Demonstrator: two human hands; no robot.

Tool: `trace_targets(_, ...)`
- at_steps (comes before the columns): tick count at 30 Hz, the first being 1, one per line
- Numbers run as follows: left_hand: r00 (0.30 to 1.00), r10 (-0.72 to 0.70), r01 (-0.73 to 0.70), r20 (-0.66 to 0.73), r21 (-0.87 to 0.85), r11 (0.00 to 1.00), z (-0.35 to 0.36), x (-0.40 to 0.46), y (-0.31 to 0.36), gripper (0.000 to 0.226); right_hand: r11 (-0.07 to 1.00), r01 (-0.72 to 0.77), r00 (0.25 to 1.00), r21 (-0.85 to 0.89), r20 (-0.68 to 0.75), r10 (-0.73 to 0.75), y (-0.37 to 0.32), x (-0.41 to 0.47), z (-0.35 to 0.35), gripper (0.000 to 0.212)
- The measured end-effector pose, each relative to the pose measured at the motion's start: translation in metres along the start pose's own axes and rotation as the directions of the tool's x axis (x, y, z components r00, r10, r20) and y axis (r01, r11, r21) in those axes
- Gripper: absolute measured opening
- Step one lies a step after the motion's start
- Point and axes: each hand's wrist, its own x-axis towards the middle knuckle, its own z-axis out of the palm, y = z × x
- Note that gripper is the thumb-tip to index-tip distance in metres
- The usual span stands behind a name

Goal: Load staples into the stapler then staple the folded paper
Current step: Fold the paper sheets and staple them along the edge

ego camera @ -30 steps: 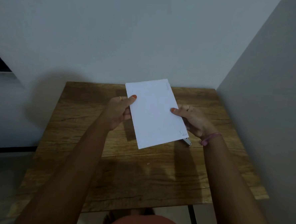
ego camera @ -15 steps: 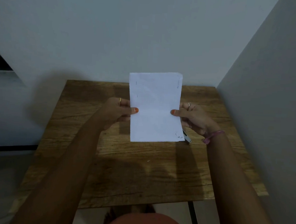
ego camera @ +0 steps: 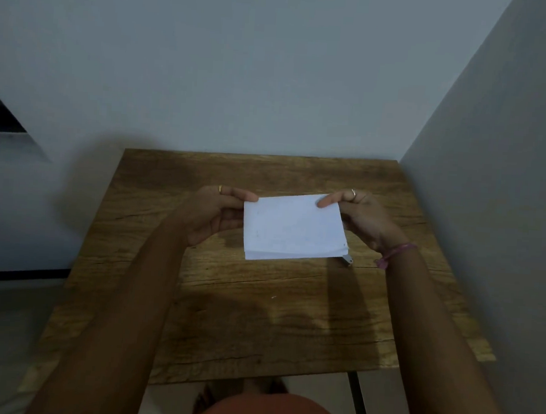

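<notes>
Two hands (ego camera: 296,218) pinch one folded paper (ego camera: 294,229) — aloft.

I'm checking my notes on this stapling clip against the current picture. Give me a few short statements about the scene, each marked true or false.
1. Both hands hold the paper. True: the left hand and right hand pinch its far corners.
2. The paper is crumpled into a ball. False: it is folded flat, layered edges showing at the near side.
3. A small metal part peeks out below the paper's near right corner. True.
4. The table is glass. False: it is wood-grained.
5. The right wrist is bare. False: it wears a pink band.
</notes>
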Motion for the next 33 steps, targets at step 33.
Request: trace_targets(33,0.988,0.122,-0.089,-0.091,0.3,0.95,0.055,0.006,0.013,0.023,0.956,0.042,0.983,-0.292,0.184,0.013,-0.016,0.019,0.029,0.033)
